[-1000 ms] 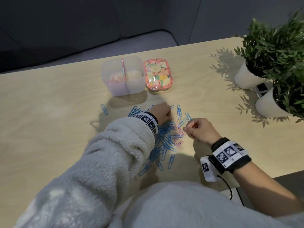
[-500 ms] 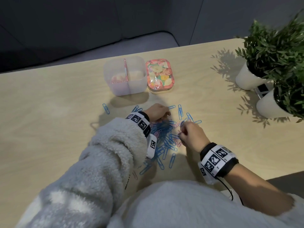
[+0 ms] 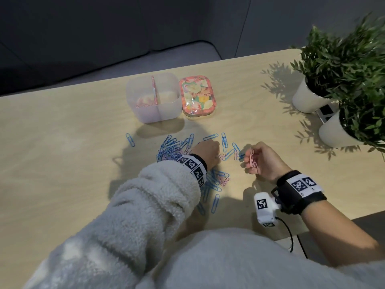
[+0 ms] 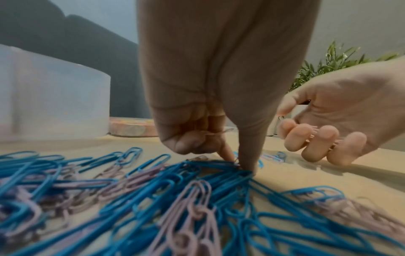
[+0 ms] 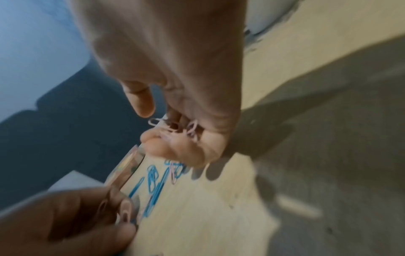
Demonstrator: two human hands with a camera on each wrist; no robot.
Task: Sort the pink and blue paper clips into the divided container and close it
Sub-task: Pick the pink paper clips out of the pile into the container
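The right hand [image 3: 263, 161] is raised a little off the wooden table [image 3: 62, 142], near its front edge and right of the middle; its fingers [image 4: 315, 142] are curled in toward the palm round a small bunch of pink paper clips [image 3: 253, 161], with the thumb standing apart from them in the right wrist view; the left hand [image 3: 207, 151] is down on the pile of mixed clips [image 4: 153, 199], its thumb and a fingertip pinched together at the surface where blue paper clips [image 3: 173, 147] lie thickest, and a thin pale clip shows among its curled fingers, though what exactly the pinch has hold of cannot be told; the pile spreads across the middle of the table, blue clips well outnumbering pink, with stray blue ones scattered toward the far side and one lone blue clip [image 3: 130, 139] off to the left; beyond the pile, toward the far edge, stands the translucent divided container [image 3: 154, 113], open, a pink divider [image 3: 154, 88] upright down its middle; some pink clips lie in its left compartment, and what the right compartment holds cannot be made out; the floral lid [image 3: 196, 99] lies flat just beside the container on its right, the two touching or nearly so; two potted plants in white pots [image 3: 308, 99] stand at the right edge; a fleecy pale sleeve [image 3: 150, 205] covers the left arm, and both wrists wear marker-printed bands.
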